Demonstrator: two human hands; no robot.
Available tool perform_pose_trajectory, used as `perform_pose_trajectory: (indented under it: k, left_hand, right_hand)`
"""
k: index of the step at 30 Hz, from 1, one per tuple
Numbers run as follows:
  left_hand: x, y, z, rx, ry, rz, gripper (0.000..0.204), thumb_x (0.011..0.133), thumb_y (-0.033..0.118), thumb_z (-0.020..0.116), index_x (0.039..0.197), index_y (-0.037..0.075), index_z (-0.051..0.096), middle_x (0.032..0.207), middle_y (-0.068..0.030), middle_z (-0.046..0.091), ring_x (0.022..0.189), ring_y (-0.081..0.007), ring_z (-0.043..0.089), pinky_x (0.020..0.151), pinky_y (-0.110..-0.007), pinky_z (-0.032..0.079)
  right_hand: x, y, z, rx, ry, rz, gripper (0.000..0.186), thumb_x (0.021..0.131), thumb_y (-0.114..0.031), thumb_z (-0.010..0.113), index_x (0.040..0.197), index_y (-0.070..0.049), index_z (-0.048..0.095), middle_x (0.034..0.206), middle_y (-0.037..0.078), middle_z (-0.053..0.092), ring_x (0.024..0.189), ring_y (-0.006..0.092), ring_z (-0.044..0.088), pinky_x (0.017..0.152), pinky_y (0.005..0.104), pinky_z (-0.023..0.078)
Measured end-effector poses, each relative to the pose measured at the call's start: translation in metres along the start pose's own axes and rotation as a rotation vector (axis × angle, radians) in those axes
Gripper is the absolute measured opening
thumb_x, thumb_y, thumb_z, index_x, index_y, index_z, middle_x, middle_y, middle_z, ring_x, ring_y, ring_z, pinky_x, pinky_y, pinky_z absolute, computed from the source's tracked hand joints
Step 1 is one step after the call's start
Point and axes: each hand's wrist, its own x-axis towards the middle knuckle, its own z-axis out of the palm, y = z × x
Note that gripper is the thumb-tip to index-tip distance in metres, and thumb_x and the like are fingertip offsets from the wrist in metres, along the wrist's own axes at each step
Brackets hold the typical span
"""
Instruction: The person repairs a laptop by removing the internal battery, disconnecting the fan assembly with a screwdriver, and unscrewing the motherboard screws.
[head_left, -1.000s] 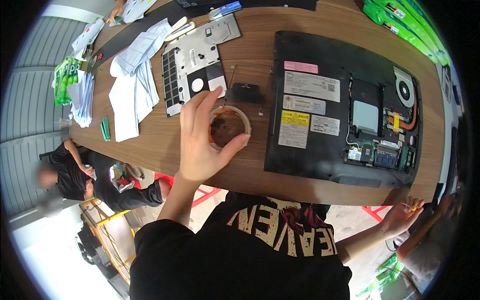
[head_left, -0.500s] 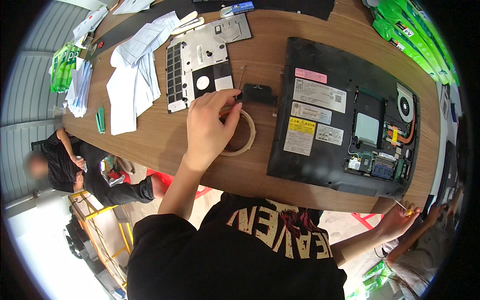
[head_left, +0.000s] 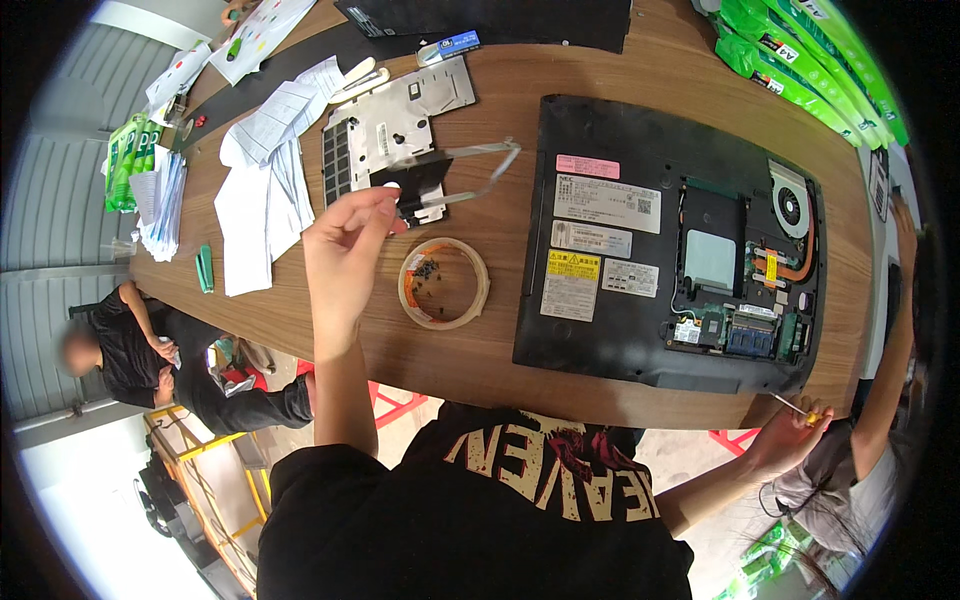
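Bracket (head_left: 430,180) juts rightward from the left hand (head_left: 345,245), pinched between thumb and fingers; seemingly light and bendable, it is likely best held by its edges. Well apart, the right hand (head_left: 788,440) curls round a screwdriver (head_left: 812,417).

the laptop base (head_left: 669,255) looks matt plastic, the tabletop (head_left: 570,75) smooth wood, the packs (head_left: 805,65) glossy.
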Motion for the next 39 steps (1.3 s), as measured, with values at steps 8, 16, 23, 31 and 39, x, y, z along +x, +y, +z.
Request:
perform_pose_trajectory:
  k: [8, 16, 23, 31, 39]
  left_hand:
    - [-0.003, 0.009, 0.032, -0.583, -0.334, -0.339, 0.020, 0.095, 0.010, 0.055, 0.109, -0.003, 0.061, 0.080, -0.0073, 0.065, 0.076, -0.0139, 0.063, 0.073, -0.026, 0.050]
    - [-0.070, 0.043, 0.111, -0.680, -0.885, -0.565, 0.023, 0.097, 0.014, 0.053, 0.110, -0.004, 0.060, 0.083, -0.0089, 0.066, 0.081, -0.0153, 0.065, 0.076, -0.028, 0.051]
    - [-0.095, 0.049, 0.141, -0.729, -0.919, -0.533, 0.021, 0.097, 0.010, 0.052, 0.111, -0.004, 0.058, 0.090, -0.0098, 0.065, 0.085, -0.0166, 0.066, 0.081, -0.030, 0.050]
    - [-0.094, 0.043, 0.134, -0.804, -0.959, -0.524, 0.020, 0.096, 0.009, 0.054, 0.110, -0.004, 0.058, 0.097, -0.0106, 0.066, 0.090, -0.0179, 0.066, 0.083, -0.029, 0.049]
    - [-0.080, 0.050, 0.123, -0.855, -1.122, -0.581, 0.023, 0.091, 0.004, 0.057, 0.113, -0.002, 0.055, 0.099, -0.0088, 0.061, 0.098, -0.0165, 0.060, 0.086, -0.030, 0.049]
  right_hand:
    - [-0.012, -0.008, -0.016, -0.051, 0.097, 0.002, 0.017, 0.096, -0.013, 0.051, 0.111, -0.006, 0.057, 0.089, 0.003, 0.055, 0.082, 0.0137, 0.050, 0.079, 0.0314, 0.042]
    - [-0.014, 0.001, 0.105, -0.519, -0.102, 0.264, 0.012, 0.088, -0.002, 0.052, 0.097, -0.008, 0.046, 0.083, 0.004, 0.050, 0.059, 0.0084, 0.044, 0.050, 0.0193, 0.035]
    - [-0.040, 0.002, 0.137, -0.508, -0.427, 0.619, 0.030, 0.097, -0.027, 0.054, 0.112, -0.003, 0.048, 0.081, 0.004, 0.054, 0.059, 0.0036, 0.042, 0.048, 0.0172, 0.030]
    - [-0.036, 0.019, 0.149, -0.718, -0.360, 0.393, 0.017, 0.092, -0.016, 0.062, 0.096, -0.001, 0.057, 0.083, 0.005, 0.060, 0.068, 0.0071, 0.055, 0.060, 0.0202, 0.045]
    - [-0.007, 0.017, 0.162, -0.840, -0.576, 0.227, 0.010, 0.086, -0.001, 0.065, 0.096, 0.001, 0.066, 0.093, 0.011, 0.066, 0.085, 0.0159, 0.063, 0.075, 0.0257, 0.049]
